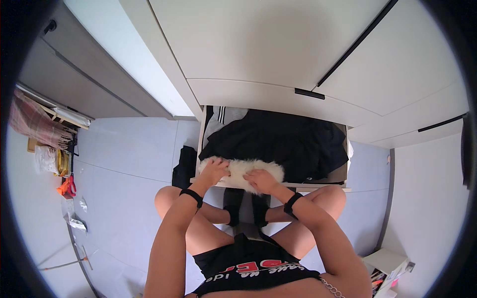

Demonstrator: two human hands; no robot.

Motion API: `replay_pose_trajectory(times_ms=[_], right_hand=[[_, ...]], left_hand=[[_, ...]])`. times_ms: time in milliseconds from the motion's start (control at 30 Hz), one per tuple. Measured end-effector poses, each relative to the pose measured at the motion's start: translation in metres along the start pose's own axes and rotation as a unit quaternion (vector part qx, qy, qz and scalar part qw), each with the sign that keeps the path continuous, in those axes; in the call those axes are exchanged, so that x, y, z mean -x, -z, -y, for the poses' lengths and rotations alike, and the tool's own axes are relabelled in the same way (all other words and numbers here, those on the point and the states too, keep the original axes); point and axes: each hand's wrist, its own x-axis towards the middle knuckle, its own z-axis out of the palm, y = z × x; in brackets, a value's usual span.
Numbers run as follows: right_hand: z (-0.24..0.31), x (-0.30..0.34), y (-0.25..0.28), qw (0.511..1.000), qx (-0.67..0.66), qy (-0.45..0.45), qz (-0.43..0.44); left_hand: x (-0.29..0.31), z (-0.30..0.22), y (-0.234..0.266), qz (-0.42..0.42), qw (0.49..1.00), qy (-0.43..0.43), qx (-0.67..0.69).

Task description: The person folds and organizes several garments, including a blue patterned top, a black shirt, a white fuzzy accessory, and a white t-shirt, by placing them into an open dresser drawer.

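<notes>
A cream-coloured fluffy piece (237, 171) lies along the front of an open drawer (339, 175), partly over its front edge. My left hand (215, 170) rests on its left part with the fingers spread. On its right part lies my right hand (260, 180), fingers stretched out and pressing into the pile. Behind the fluffy piece, folded black clothing (278, 139) fills most of the drawer. A grey garment with white and black stripes (227, 118) sits in the back left corner.
The white cabinet (258, 44) rises above the drawer. Dark cloth (185, 166) lies on the floor left of it. Along the left wall are a plaid cloth (35, 119), orange-red scissors (68, 186) and plastic wrappers (76, 222). A small white shelf (387, 260) stands at lower right.
</notes>
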Motion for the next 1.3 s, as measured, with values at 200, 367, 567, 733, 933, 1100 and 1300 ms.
replay_pose_trajectory(times_ms=[200, 367, 567, 733, 933, 1100, 1300], right_hand=[[0.001, -0.021, 0.005, 0.993, -0.103, 0.004, 0.055], [0.035, -0.02, 0.035, 0.993, 0.034, -0.104, -0.054], [0.035, -0.028, 0.035, 0.969, 0.002, -0.212, 0.124], [0.043, -0.038, 0.042, 0.975, -0.007, -0.172, 0.14], [0.055, -0.051, 0.043, 0.979, -0.067, -0.16, 0.106], [0.034, -0.052, 0.027, 0.975, -0.123, -0.173, 0.059], [-0.024, -0.028, -0.001, 0.945, -0.168, -0.268, 0.084]], left_hand=[[-0.01, 0.04, -0.01, 0.09, 0.901, 0.232, 0.354], [-0.027, 0.039, 0.021, -0.256, 0.866, 0.34, 0.264], [-0.044, 0.031, 0.028, -0.014, 0.855, 0.415, 0.311], [-0.058, 0.042, 0.02, 0.066, 0.846, 0.417, 0.327], [-0.108, 0.021, 0.084, -0.049, 0.375, 0.283, 0.881], [-0.102, 0.03, 0.11, -0.096, 0.298, 0.23, 0.921], [-0.064, 0.031, 0.114, -0.059, 0.395, 0.345, 0.85]])
